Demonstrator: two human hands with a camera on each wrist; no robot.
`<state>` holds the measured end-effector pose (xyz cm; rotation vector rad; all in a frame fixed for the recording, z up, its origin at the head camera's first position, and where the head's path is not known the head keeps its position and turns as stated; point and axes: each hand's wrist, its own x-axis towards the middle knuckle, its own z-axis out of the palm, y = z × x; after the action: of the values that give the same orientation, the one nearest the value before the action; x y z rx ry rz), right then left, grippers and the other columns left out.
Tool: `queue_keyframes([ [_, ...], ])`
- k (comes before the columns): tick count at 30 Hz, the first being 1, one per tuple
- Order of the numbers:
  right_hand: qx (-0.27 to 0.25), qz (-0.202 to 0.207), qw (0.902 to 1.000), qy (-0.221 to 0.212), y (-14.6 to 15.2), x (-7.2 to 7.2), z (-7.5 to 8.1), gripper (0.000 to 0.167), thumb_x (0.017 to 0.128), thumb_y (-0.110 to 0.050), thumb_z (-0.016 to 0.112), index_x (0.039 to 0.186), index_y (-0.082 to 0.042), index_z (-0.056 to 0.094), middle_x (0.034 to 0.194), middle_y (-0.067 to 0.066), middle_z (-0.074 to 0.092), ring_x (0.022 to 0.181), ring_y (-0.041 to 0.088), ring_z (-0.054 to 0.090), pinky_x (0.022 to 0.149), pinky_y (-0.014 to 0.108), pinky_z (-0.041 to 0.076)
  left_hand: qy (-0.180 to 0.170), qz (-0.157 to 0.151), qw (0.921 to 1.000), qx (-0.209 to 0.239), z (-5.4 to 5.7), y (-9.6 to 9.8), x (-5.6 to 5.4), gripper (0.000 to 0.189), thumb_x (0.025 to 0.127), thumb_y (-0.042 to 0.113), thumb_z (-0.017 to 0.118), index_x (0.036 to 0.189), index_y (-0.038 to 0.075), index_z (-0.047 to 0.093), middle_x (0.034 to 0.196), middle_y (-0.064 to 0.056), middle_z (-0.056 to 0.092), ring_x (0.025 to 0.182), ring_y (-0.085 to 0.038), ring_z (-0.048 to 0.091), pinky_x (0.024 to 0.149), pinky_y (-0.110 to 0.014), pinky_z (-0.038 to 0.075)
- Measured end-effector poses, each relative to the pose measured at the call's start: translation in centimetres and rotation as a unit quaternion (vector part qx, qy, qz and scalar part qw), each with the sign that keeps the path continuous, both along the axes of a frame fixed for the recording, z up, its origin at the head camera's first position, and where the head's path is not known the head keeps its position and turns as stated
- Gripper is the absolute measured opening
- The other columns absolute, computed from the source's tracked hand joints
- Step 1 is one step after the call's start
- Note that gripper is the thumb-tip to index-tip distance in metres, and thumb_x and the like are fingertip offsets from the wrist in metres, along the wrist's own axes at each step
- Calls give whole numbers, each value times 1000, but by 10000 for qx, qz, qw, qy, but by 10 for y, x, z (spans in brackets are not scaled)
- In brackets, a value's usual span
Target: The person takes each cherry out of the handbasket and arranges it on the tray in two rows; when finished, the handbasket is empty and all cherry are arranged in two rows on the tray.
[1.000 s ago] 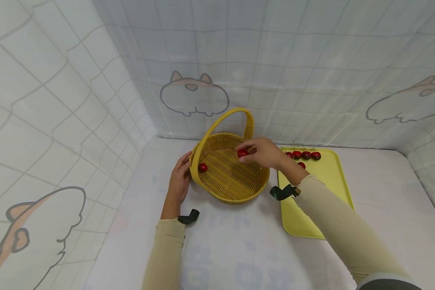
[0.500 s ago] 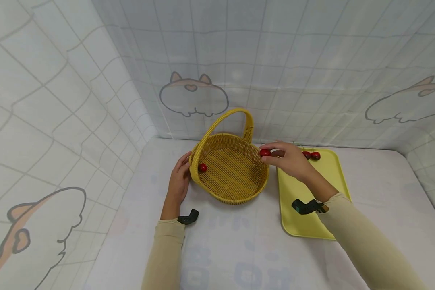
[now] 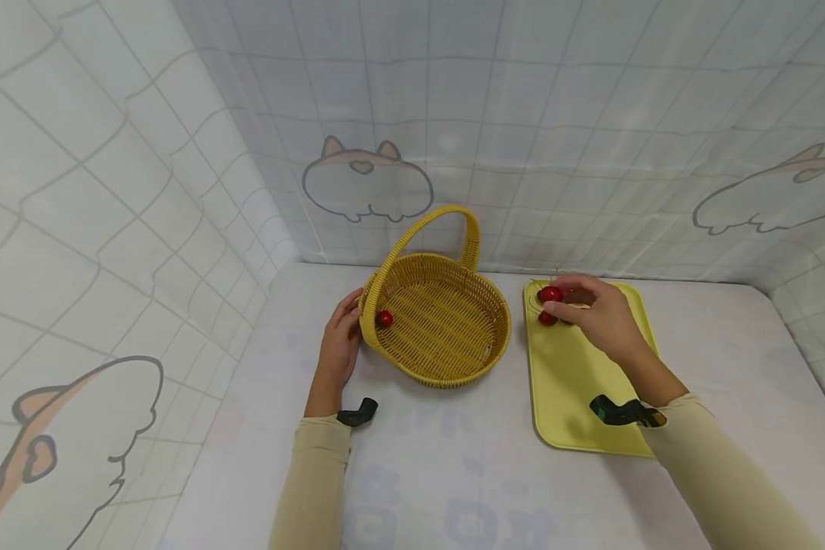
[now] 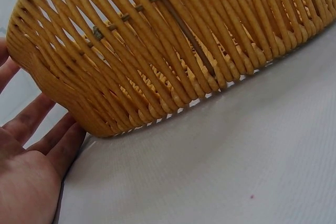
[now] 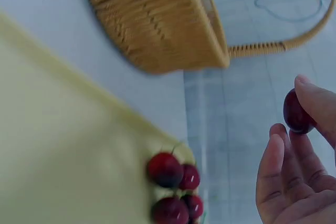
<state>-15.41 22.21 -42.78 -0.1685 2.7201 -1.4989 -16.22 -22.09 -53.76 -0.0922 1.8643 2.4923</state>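
A yellow wicker basket (image 3: 435,328) with a tall arched handle stands on the table, one red cherry (image 3: 385,318) lying inside at its left. My left hand (image 3: 341,344) rests against the basket's left outer side; in the left wrist view its fingers (image 4: 32,119) stretch straight along the woven wall. My right hand (image 3: 601,313) is over the back of the yellow tray (image 3: 577,389), pinching a dark red cherry (image 5: 298,112) between thumb and fingertips. Below it several cherries (image 5: 166,169) lie at the tray's back-left corner, partly hidden by the hand in the head view.
The white cloth-covered table (image 3: 419,473) extends in front of the basket and tray. A strip of it separates the two. Close behind them hangs a pale gridded curtain (image 3: 557,191) with cartoon animals, which also lines the left side.
My right hand has moved right, from above the basket to above the tray, still pinching a cherry. The left hand and the basket have stayed in place.
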Motion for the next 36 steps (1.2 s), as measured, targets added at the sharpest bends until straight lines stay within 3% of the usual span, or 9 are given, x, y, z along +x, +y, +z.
queue_keyframes([
  [6,168,-205,9991,317,22,6,-12,42,93,-32,76,130,-12,67,124,2,64,100,-4,63,75,14,52,-44,-5,10000,-1,-2,-1,-1,43,108,31,51,150,22,50,155,-4,45,143,-18,45,113,-24,42],
  [13,253,-608,9977,162,40,10,-33,49,94,-37,73,135,-11,63,126,4,60,100,-5,56,75,11,51,-14,-25,10000,5,-3,-2,-1,44,107,32,52,150,22,50,154,-4,46,143,-18,46,112,-24,43],
  [21,-555,-1246,9899,-380,52,14,-51,50,92,-37,76,129,-7,59,114,-16,55,94,-3,59,73,16,56,2,-49,10000,-29,-3,-1,0,45,106,35,54,150,24,50,154,-3,46,142,-18,46,112,-23,43],
  [27,-1097,-1531,9795,-712,60,13,-64,44,92,-34,76,125,-11,58,111,-13,54,89,-3,62,70,19,58,18,-74,10000,-54,-4,-1,0,45,107,33,52,151,23,49,154,-2,46,143,-18,45,113,-24,42],
  [36,-1305,-1803,9700,-978,64,7,-78,39,92,-35,77,122,-17,60,110,-13,54,85,-3,63,66,20,58,8,-52,10000,-38,-3,-1,0,44,107,33,53,150,24,50,154,-2,47,143,-18,46,110,-23,44],
])
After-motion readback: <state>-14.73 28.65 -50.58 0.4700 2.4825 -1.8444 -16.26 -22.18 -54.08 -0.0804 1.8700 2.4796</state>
